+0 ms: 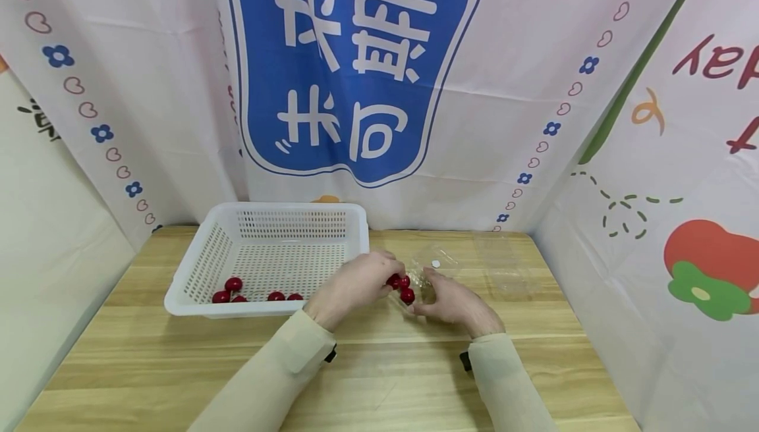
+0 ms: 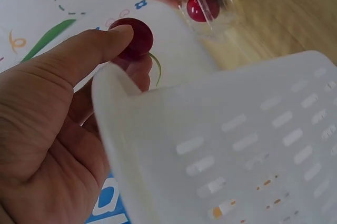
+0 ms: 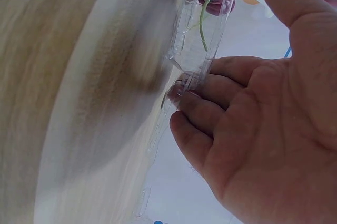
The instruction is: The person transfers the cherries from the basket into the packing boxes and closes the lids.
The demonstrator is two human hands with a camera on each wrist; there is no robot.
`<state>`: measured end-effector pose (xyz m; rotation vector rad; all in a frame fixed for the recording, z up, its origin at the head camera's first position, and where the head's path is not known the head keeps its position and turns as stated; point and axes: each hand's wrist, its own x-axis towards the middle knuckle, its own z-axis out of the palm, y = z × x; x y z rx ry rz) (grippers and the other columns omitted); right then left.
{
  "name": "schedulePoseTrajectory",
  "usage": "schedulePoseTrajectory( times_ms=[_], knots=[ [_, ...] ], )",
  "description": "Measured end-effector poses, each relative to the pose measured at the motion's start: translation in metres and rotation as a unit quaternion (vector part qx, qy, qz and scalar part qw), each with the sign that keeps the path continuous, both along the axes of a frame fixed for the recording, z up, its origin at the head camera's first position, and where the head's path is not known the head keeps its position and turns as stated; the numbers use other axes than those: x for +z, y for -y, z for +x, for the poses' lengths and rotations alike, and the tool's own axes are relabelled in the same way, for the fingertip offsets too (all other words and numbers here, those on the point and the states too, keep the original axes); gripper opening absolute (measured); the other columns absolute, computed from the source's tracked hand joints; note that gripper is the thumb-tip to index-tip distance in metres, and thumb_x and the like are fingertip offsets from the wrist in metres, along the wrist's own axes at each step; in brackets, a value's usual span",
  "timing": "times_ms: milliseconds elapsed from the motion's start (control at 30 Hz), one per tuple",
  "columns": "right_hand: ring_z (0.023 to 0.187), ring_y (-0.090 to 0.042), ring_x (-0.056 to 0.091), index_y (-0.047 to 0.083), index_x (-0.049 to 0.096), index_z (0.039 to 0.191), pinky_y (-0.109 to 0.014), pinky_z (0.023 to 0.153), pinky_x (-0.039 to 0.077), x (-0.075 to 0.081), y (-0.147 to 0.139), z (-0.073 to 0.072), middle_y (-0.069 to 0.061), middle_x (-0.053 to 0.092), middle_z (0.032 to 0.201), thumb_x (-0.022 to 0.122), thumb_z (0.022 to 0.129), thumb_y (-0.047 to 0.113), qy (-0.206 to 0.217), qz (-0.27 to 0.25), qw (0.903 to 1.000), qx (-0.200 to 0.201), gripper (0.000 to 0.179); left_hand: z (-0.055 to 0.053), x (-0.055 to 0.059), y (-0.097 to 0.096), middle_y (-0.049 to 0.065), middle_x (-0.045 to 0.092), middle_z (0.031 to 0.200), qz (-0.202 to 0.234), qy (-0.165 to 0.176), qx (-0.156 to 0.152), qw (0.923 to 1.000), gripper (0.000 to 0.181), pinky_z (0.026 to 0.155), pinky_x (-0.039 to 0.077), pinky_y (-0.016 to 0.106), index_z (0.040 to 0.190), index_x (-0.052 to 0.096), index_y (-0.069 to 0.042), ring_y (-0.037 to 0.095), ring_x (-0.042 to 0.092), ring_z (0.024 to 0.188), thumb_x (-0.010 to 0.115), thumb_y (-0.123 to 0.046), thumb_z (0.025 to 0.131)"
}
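Observation:
My left hand (image 1: 358, 282) pinches a dark red cherry (image 2: 138, 37) between thumb and fingertips, just off the right end of the white basket (image 1: 178, 284). A thin green stem hangs from that cherry in the left wrist view. To its right, my right hand (image 1: 453, 300) holds a small clear plastic box (image 3: 184, 58), fingers along one side and thumb at the other. Red cherries (image 2: 204, 8) show inside the box, one with a green stem in the right wrist view. More cherries (image 1: 234, 284) lie in the basket along its near side.
Behind the right hand, a clear plastic lid-like piece (image 1: 446, 259) with a small white spot lies on the wooden table (image 1: 379, 379). Further right is more clear plastic packaging (image 1: 506, 267). Printed cloth (image 1: 522, 89) hangs at the table's back and sides.

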<state>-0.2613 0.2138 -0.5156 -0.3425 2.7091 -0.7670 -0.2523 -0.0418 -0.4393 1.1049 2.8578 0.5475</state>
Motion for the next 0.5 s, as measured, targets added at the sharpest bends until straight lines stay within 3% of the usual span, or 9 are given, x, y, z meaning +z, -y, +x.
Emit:
schedulePoseTrajectory(
  times_ms=[133, 333, 500],
  knots=[
    [0.162, -0.045, 0.060, 0.007, 0.037, 0.183, -0.069, 0.136, 0.049, 0.000, 0.000, 0.000, -0.022, 0.052, 0.183, 0.095, 0.100, 0.047, -0.003, 0.000, 1.0000, 0.001, 0.109, -0.001, -0.004, -0.008, 0.004, 0.083, 0.112, -0.008, -0.004, 0.002, 1.0000, 0.017, 0.091, 0.071, 0.033, 0.117, 0.086, -0.010, 0.017, 0.078, 0.098, 0.084, 0.002, 0.104],
    [0.165, -0.046, 0.057, 0.006, 0.036, 0.183, -0.068, 0.138, 0.047, 0.000, 0.001, 0.001, -0.022, 0.051, 0.183, 0.094, 0.100, 0.047, 0.002, -0.001, 1.0000, 0.000, 0.110, -0.005, -0.012, -0.018, 0.002, 0.083, 0.110, -0.043, -0.010, 0.010, 0.9990, 0.015, 0.083, 0.066, 0.023, 0.113, 0.086, -0.013, 0.011, 0.073, 0.095, 0.080, -0.002, 0.108],
    [0.164, -0.045, 0.058, 0.006, 0.035, 0.184, -0.068, 0.139, 0.047, 0.000, 0.001, 0.001, -0.022, 0.052, 0.182, 0.094, 0.100, 0.047, 0.004, -0.004, 1.0000, 0.001, 0.110, -0.006, -0.016, -0.024, 0.004, 0.084, 0.113, -0.052, -0.008, 0.018, 0.9984, 0.010, 0.080, 0.063, 0.021, 0.110, 0.087, -0.015, 0.010, 0.070, 0.093, 0.083, -0.007, 0.106]
  ],
)
